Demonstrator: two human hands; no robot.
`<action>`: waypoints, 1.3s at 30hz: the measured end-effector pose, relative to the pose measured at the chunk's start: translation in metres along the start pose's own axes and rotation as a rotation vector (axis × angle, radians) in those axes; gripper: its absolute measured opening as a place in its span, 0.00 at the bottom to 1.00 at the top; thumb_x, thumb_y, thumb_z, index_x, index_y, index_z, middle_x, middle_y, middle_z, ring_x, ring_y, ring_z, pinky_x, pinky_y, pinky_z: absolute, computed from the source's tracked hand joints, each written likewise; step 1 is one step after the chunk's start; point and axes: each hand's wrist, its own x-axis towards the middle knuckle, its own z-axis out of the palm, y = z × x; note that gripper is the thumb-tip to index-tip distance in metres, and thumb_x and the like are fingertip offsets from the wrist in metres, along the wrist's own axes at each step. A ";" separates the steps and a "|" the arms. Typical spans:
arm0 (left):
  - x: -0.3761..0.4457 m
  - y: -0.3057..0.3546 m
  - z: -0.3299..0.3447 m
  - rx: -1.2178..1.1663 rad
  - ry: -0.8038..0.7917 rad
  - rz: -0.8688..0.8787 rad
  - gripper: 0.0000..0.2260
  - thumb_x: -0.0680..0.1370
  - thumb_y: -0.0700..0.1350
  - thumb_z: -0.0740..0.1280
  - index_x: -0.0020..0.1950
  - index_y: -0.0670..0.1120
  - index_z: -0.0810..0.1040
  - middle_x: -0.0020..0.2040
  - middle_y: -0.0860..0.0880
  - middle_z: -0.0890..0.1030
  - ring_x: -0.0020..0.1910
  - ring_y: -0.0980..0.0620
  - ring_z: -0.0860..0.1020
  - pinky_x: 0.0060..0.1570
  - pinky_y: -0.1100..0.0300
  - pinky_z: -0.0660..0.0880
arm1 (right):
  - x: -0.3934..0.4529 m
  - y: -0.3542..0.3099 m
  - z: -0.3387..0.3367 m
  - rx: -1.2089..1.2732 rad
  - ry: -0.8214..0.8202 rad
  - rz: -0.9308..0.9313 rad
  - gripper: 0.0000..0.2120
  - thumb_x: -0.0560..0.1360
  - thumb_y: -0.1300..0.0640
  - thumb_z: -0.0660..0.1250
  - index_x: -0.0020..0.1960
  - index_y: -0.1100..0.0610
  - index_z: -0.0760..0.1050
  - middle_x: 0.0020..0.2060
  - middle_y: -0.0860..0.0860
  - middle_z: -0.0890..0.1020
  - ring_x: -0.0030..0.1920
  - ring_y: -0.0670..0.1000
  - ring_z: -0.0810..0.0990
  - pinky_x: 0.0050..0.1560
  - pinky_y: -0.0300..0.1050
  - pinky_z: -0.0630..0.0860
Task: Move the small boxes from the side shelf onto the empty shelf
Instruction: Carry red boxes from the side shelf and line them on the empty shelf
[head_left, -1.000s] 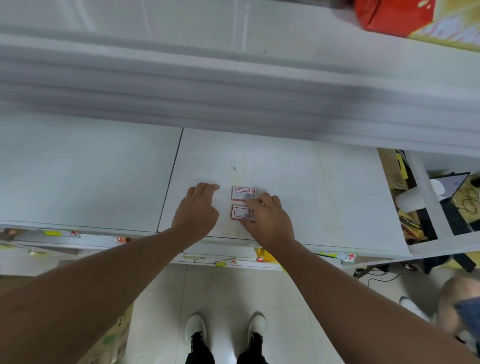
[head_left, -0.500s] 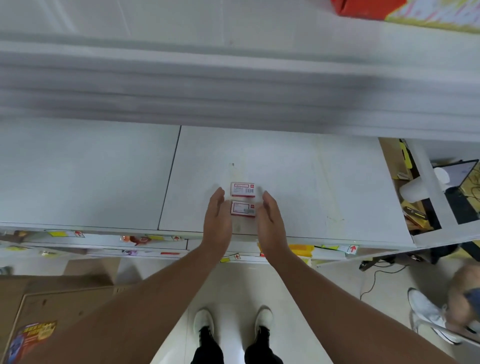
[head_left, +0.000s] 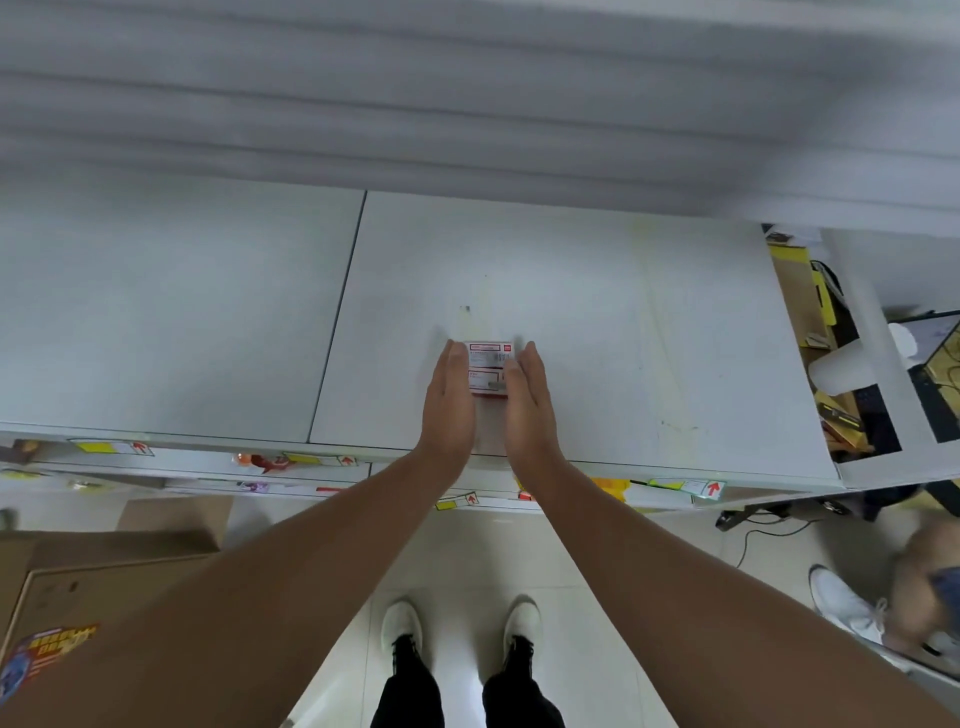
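1. On the white shelf (head_left: 597, 322), near its front edge: two small red-and-white boxes (head_left: 488, 369), one touching the other.
2. Left hand (head_left: 449, 400) flat, fingers straight, pressed against their left side.
3. Right hand (head_left: 527, 402) likewise flat, against the right side.

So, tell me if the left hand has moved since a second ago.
Yes: the left hand moved right, away from the white shelf seam, against the small red-and-white boxes.
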 end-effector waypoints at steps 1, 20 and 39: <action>0.003 0.000 -0.001 -0.005 0.000 0.000 0.26 0.85 0.64 0.52 0.67 0.52 0.83 0.60 0.51 0.87 0.62 0.51 0.84 0.70 0.47 0.76 | 0.005 0.003 0.000 -0.028 0.007 -0.003 0.21 0.90 0.55 0.55 0.83 0.52 0.62 0.62 0.30 0.71 0.59 0.21 0.73 0.51 0.17 0.66; 0.060 0.026 0.003 -0.020 0.093 -0.077 0.17 0.89 0.59 0.52 0.62 0.53 0.77 0.48 0.61 0.77 0.48 0.66 0.75 0.52 0.66 0.67 | 0.058 -0.022 0.002 -0.145 0.015 0.058 0.15 0.89 0.44 0.52 0.66 0.49 0.73 0.54 0.43 0.81 0.52 0.36 0.80 0.54 0.37 0.72; -0.022 0.052 -0.115 0.996 -0.128 0.284 0.24 0.86 0.59 0.60 0.83 0.56 0.67 0.81 0.52 0.70 0.78 0.49 0.71 0.75 0.51 0.68 | -0.054 -0.082 -0.038 -1.217 -0.175 -0.146 0.28 0.84 0.41 0.62 0.81 0.50 0.66 0.77 0.55 0.70 0.73 0.59 0.74 0.71 0.54 0.74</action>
